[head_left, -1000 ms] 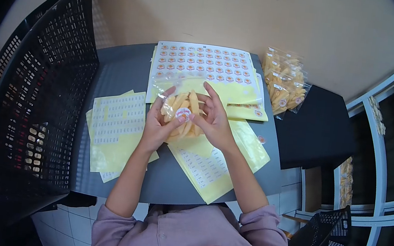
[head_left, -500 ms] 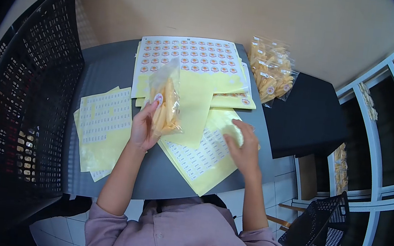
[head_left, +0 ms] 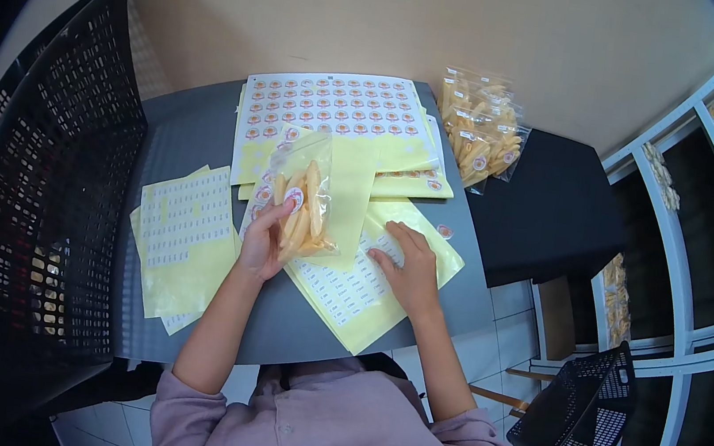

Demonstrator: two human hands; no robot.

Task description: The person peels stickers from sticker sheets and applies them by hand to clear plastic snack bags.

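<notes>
My left hand (head_left: 260, 242) grips a clear plastic bag (head_left: 309, 204) of pale yellow stick-shaped snacks near its lower left side. A round label shows on the bag's front, beside my thumb. My right hand (head_left: 409, 270) rests over a yellow-backed sheet of small white labels (head_left: 347, 289), thumb and fingers apart, with nothing visible between them. Behind the bag lies a mostly bare yellow backing sheet (head_left: 353, 169). Farther back is a large sheet of round stickers (head_left: 332, 100).
More small-label sheets (head_left: 188, 220) lie on the grey table (head_left: 272, 337) at left. Filled snack bags (head_left: 480, 127) sit on a black-covered surface (head_left: 546, 211) at right. A tall black basket (head_left: 60, 169) borders the left; another basket (head_left: 574, 419) stands low right, near shelves (head_left: 683, 254).
My right hand has moved left and down onto the small-label sheet. The bag in my left hand has shifted slightly lower and now faces the camera more.
</notes>
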